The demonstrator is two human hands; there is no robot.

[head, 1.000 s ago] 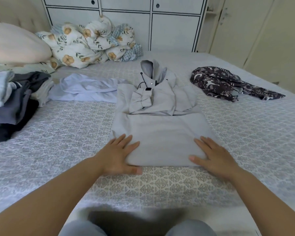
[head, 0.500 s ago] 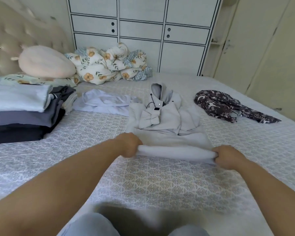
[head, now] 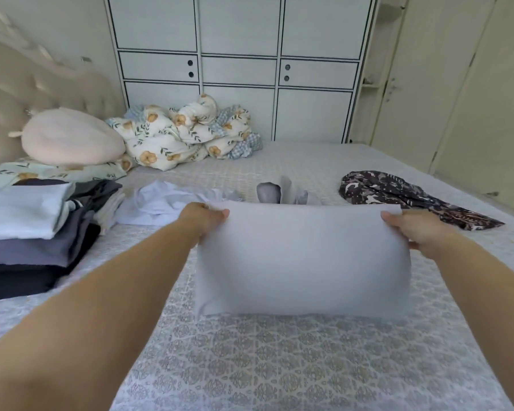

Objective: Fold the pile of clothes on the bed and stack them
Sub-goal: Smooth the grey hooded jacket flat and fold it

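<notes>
- Fingers of my left hand (head: 204, 218) pinch the upper left corner of the grey hoodie (head: 303, 259); the thumb shows on the near face of the cloth.
- Fingers of my right hand (head: 413, 228) grip the upper right corner likewise.
- Between the two hands, the hoodie's folded lower part is raised off the bed (head: 279, 366) as a blurred flat panel; its bottom edge is at or near the cover, contact not discernible.
- I note the hood (head: 269, 192) lying on the bed beyond the panel.
- At left, a stack of folded clothes (head: 33, 229) rests on the bed, well apart from the hoodie.
- A pale blue garment (head: 166, 203) lies unfolded just beside that stack.
- At right, a dark patterned garment (head: 398, 197) lies crumpled.
- Near the headboard sit a flowered quilt (head: 178, 134) and a pink cushion (head: 72, 137).
</notes>
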